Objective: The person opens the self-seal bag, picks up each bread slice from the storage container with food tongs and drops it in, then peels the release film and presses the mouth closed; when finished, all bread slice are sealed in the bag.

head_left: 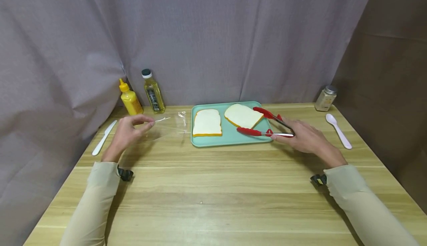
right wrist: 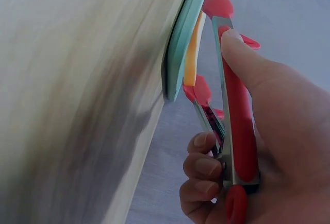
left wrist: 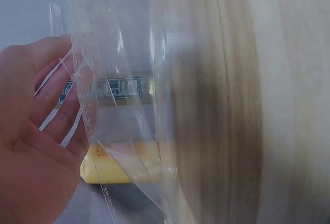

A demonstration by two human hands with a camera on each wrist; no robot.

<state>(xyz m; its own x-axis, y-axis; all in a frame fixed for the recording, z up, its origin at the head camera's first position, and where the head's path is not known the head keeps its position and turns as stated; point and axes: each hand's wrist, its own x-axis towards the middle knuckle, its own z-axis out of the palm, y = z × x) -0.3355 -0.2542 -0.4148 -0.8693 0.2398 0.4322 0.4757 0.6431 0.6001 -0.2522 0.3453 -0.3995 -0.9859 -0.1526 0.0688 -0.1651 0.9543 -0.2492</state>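
Note:
My left hand [head_left: 128, 129] pinches the edge of a clear plastic bag [head_left: 168, 127] that lies on the wooden table left of a teal tray [head_left: 230, 136]. Seen from the left wrist, the bag [left wrist: 118, 105] hangs in front of my fingers [left wrist: 49, 100]. Two slices of bread, one [head_left: 207, 122] on the left and one [head_left: 242, 115] on the right, lie on the tray. My right hand [head_left: 305, 136] grips red tongs [head_left: 267, 123] whose two arms are spread around the right slice's corner. From the right wrist, the tongs [right wrist: 234, 105] sit under my thumb beside the tray's rim [right wrist: 183, 38].
A yellow mustard bottle [head_left: 130, 99] and an oil bottle [head_left: 153, 92] stand at the back left by the curtain. A white plastic knife [head_left: 104, 137] lies far left. A spice jar [head_left: 325, 98] and a white spoon [head_left: 338, 131] are at the right.

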